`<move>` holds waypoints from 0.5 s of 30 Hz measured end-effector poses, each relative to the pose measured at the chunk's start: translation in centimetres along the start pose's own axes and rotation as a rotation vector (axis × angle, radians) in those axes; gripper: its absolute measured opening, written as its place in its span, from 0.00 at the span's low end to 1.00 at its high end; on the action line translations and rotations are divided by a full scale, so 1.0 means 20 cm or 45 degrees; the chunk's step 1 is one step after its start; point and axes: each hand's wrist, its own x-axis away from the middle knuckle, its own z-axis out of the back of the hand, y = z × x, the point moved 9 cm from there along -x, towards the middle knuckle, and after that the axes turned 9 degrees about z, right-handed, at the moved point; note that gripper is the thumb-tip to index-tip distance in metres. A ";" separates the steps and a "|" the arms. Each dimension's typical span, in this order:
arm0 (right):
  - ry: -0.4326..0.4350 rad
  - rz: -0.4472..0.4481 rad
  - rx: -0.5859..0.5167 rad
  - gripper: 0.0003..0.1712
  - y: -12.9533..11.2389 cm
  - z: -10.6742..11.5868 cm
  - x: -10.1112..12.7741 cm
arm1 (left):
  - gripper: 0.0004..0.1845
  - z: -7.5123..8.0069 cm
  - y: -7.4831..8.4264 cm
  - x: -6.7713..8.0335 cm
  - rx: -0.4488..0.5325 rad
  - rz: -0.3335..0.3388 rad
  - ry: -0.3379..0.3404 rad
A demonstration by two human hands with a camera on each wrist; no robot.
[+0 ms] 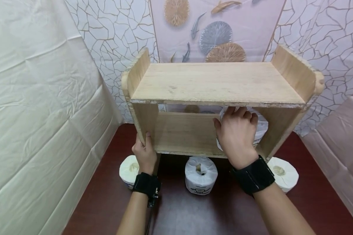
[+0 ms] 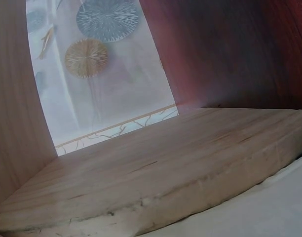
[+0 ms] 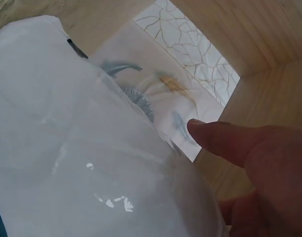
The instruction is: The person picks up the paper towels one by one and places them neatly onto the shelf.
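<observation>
In the head view, a wooden shelf (image 1: 214, 86) stands on a dark red table (image 1: 194, 212), with a top board and a lower board between two side panels. The right hand (image 1: 236, 133) reaches into the lower compartment, on its right side, with fingers curled over a wrapped roll (image 1: 260, 125) that sits on the lower board under the top board. The left hand (image 1: 145, 153) grips the front edge of the shelf's left side panel, thumb lying up along the wood. Both wrists wear black straps. Three more rolls stand on the table in front of the shelf: one just behind the left hand (image 1: 129, 169), one in the middle (image 1: 201, 174) between the two arms, and one at the right (image 1: 283, 174) beside the right wrist. A creased cream sheet (image 1: 38, 114) hangs on the left, and a backdrop with fish and fan shapes (image 1: 214, 36) hangs behind.

The left wrist view shows no hand. It looks along the lower board (image 2: 156, 173), with the side panel (image 2: 13, 123) at the left and the backdrop (image 2: 101, 64) seen through the open back.

In the right wrist view, the wrapped roll (image 3: 77, 148) fills the left of the frame, its plastic shiny. The right hand (image 3: 259, 182) rests against it, thumb (image 3: 225, 140) stretched out beside the wrapping, with the shelf's wooden walls (image 3: 269, 44) around them.
</observation>
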 end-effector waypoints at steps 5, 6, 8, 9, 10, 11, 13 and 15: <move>0.032 -0.036 0.029 0.28 0.02 -0.01 0.01 | 0.13 -0.01 0.01 0.00 0.002 -0.011 0.000; 0.046 -0.034 0.050 0.28 0.02 0.00 0.01 | 0.13 -0.01 0.00 0.00 0.003 -0.010 -0.001; 0.078 -0.027 0.084 0.28 0.02 0.00 0.01 | 0.13 -0.01 0.00 0.00 0.003 -0.008 0.002; 0.082 -0.023 0.103 0.28 0.01 0.01 0.01 | 0.12 -0.01 0.00 0.00 0.002 -0.005 0.008; 0.085 -0.022 0.112 0.29 0.01 0.01 0.01 | 0.12 -0.01 0.00 0.00 -0.001 -0.003 0.014; 0.079 -0.022 0.122 0.29 0.01 0.00 0.00 | 0.12 0.00 0.00 0.00 -0.003 0.000 0.017; 0.072 -0.039 0.104 0.29 0.01 0.00 0.00 | 0.13 0.00 0.00 0.00 -0.007 0.004 0.018; 0.049 -0.063 0.086 0.28 0.03 -0.01 0.00 | 0.13 0.00 0.00 0.00 -0.009 0.007 0.015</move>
